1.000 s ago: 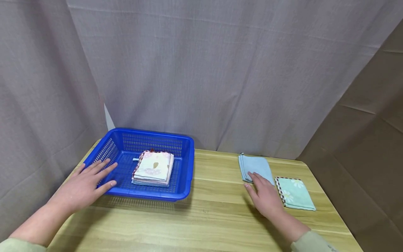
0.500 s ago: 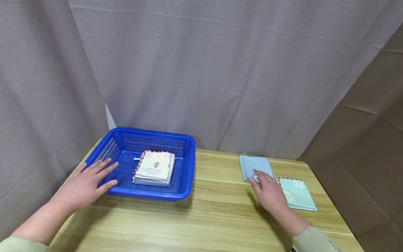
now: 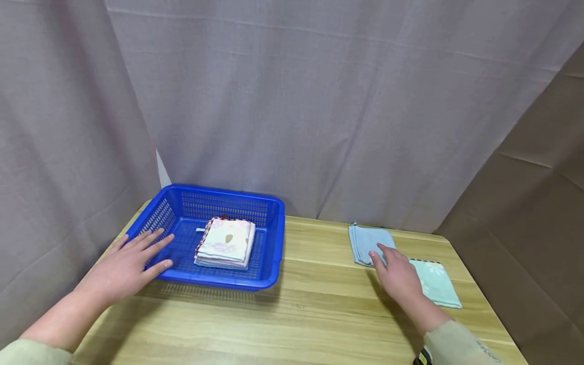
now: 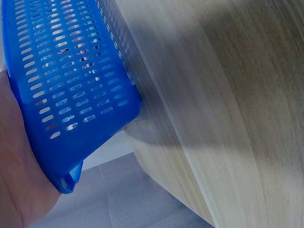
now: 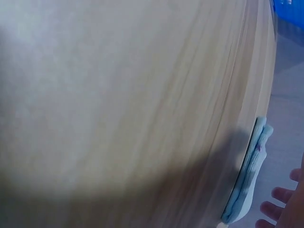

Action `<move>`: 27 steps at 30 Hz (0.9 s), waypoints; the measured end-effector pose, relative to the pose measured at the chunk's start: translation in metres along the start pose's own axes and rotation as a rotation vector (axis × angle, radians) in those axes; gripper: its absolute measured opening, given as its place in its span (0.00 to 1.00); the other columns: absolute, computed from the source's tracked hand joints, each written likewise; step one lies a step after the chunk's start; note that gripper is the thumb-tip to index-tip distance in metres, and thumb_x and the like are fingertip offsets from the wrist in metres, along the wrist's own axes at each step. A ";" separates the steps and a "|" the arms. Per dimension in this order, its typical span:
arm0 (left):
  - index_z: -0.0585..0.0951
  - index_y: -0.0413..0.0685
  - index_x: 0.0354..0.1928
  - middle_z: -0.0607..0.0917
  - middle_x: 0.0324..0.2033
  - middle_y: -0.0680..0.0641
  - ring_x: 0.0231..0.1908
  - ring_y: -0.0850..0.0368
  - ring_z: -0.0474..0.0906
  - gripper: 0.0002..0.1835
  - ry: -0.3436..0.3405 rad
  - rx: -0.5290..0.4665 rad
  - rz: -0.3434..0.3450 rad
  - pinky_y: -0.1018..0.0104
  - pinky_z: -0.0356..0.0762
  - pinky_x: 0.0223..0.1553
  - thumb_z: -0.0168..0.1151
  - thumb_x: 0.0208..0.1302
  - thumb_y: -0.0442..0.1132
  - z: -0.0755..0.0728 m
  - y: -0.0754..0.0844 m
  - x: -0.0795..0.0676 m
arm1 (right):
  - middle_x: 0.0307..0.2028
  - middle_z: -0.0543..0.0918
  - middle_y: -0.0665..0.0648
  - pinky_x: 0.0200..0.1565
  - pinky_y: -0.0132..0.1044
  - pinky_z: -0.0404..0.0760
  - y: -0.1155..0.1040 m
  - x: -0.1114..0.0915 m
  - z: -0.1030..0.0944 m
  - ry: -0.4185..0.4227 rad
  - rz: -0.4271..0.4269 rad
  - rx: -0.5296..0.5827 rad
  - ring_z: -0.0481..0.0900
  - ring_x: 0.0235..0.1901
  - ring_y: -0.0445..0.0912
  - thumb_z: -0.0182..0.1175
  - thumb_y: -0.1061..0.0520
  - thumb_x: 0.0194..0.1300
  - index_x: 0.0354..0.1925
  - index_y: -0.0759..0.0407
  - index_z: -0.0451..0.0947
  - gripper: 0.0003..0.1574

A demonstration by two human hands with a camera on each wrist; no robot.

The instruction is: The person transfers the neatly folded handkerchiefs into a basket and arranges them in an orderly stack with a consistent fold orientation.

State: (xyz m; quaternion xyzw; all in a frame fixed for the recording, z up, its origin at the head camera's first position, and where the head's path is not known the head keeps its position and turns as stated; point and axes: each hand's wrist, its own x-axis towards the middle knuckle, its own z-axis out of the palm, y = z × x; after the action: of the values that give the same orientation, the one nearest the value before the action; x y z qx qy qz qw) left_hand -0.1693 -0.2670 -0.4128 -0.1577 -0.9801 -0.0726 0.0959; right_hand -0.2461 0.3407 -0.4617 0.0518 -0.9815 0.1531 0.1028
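Observation:
My left hand (image 3: 120,268) rests at the front-left corner of a blue plastic basket (image 3: 280,238), fingers straight and spread. In the left wrist view part of that hand lies against the basket's rim (image 4: 61,166). My right hand (image 3: 398,274) hovers over the front right of a folded light blue towel (image 3: 365,239); its fingers are loosely extended and hold nothing. The right wrist view shows a gap between the fingers (image 5: 273,209) and the blue towel (image 5: 244,185). A folded mint-green towel (image 3: 440,286) with daisies lies to the right, partly hidden by the right hand.
Inside the basket sits a stack of folded towels (image 3: 223,241), a white patterned one on top. The wooden table (image 3: 292,324) runs back to a grey curtain (image 3: 274,101). A brown panel (image 3: 534,228) stands along the right side.
The right hand has shifted to the right over the blue towel and now covers more of the green one. The left hand stays at the basket's corner. The head view has turned slightly.

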 end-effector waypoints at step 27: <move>0.67 0.55 0.73 0.67 0.70 0.37 0.69 0.33 0.60 0.35 0.015 0.010 0.009 0.30 0.50 0.65 0.50 0.71 0.65 0.002 -0.001 0.001 | 0.64 0.67 0.77 0.58 0.69 0.65 0.018 0.036 0.009 -0.021 0.131 -0.035 0.64 0.62 0.73 0.30 0.28 0.75 0.69 0.69 0.62 0.51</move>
State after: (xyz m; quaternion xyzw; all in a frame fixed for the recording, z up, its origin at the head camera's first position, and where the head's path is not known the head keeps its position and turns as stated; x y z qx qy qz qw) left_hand -0.1708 -0.2673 -0.4150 -0.1609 -0.9791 -0.0685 0.1042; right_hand -0.2851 0.3523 -0.4670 -0.0130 -0.9863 0.1419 0.0833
